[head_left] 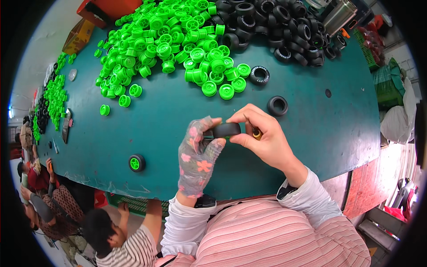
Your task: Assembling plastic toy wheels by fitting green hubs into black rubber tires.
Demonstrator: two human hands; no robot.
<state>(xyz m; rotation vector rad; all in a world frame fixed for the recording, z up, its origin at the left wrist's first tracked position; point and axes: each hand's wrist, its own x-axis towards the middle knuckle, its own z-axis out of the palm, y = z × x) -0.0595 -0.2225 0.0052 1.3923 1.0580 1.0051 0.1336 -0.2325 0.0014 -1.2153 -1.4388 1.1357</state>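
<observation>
Between my two hands, above the table's near part, is a small black rubber tyre, with a sliver of green at its lower edge. My left hand, in a grey flower-patterned glove with bare fingertips, grips its left side. My bare right hand pinches its right side with thumb and forefinger. A thin tool with a yellow handle is tucked in the right hand's fingers; its kind is partly hidden. To the left lies a black tyre fitted on a green wheel. Loose tyres lie beyond my right hand.
A big heap of green wheel rims covers the far middle of the green table, beside a heap of black tyres. A steel flask stands far right. Other people are at the lower left.
</observation>
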